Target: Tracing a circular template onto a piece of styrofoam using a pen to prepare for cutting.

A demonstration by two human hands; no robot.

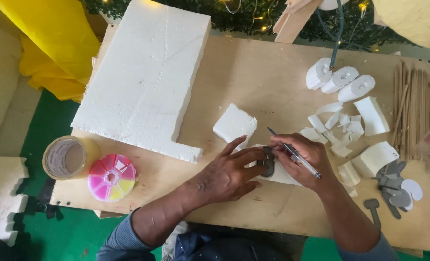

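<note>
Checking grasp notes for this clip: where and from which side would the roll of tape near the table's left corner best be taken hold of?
The tape roll lies flat on its side, open core facing up, at the table corner. Probably best taken from above, fingers across the outer rim or one finger in the core. Come from the left: the round pink bead box sits close on its right.

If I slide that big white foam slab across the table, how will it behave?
The foam slab looks like thick white foam, so probably light for its size and stiff. Its rough, crumbly edges suggest it may shed bits or snap if bent. Lying flat on the wooden table, it shouldn't tip.
</note>
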